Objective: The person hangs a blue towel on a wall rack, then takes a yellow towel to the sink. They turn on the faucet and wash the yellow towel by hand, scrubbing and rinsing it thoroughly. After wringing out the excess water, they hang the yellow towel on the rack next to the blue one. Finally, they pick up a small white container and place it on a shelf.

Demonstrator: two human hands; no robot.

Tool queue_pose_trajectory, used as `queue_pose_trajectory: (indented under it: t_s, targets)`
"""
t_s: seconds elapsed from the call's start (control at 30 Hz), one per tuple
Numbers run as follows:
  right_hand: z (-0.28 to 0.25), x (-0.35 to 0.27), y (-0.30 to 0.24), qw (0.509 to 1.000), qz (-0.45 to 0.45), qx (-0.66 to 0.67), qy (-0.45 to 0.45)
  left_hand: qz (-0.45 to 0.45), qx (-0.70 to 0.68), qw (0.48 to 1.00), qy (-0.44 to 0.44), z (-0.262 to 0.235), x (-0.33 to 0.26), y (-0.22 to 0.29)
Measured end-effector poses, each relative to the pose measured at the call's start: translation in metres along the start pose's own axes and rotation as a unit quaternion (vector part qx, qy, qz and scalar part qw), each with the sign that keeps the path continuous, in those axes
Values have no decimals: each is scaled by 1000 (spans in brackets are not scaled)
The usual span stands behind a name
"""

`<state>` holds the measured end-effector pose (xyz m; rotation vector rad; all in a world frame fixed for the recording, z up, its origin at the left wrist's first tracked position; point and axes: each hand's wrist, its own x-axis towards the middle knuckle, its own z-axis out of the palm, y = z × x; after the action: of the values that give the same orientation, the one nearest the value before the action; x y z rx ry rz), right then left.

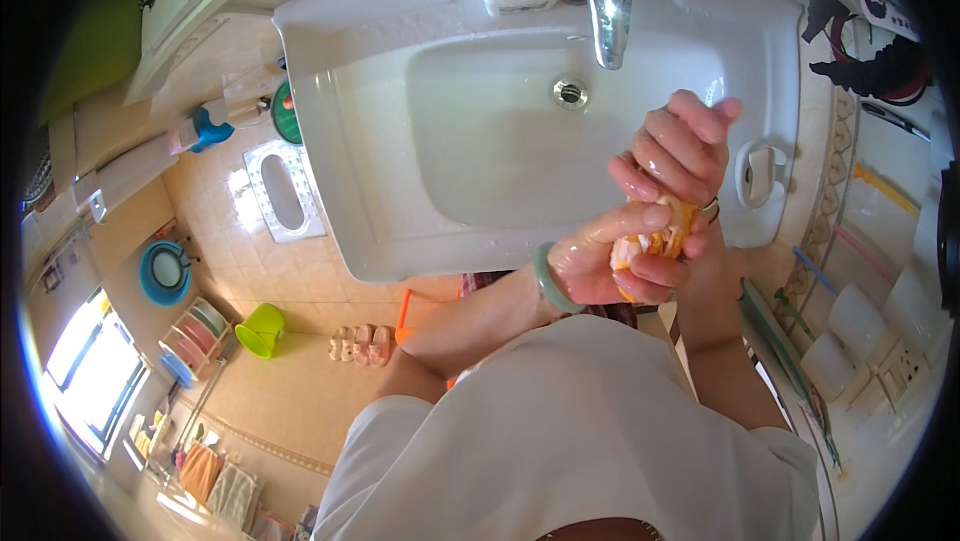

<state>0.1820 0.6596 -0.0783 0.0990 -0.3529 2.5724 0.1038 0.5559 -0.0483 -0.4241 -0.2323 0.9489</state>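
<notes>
Down on the far left, a lime-green bucket [260,329] and pink slippers [362,345] sit on the tiled floor, well apart from the white sink [330,141]. Further right, the left hand [600,266], a green bangle [548,281] on its wrist, curls shut around the lower end of an orange sponge [660,239]. Directly above it, the right hand [680,151] closes over the upper end. Both hands touch the sponge at once, which runs roughly upright between them, over the basin's front right rim, below the chrome tap [608,1].
</notes>
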Motion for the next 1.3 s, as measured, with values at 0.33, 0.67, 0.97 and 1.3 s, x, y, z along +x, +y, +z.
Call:
queue_pose_trajectory:
  t_s: [0.33,0.67,0.97,1.3]
  targets:
    - [17,18,-12,957,160,-130,205,-83,208,955,195,18,-13,39]
    - [19,26,4,889,196,-318,264,-91,393,847,346,7,-21,51]
    - [2,29,18,854,174,-395,289,-41,449,768,455,-19,-17,59]
    - [-43,21,39,796,140,-513,289,27,513,681,522,-53,-8,60]
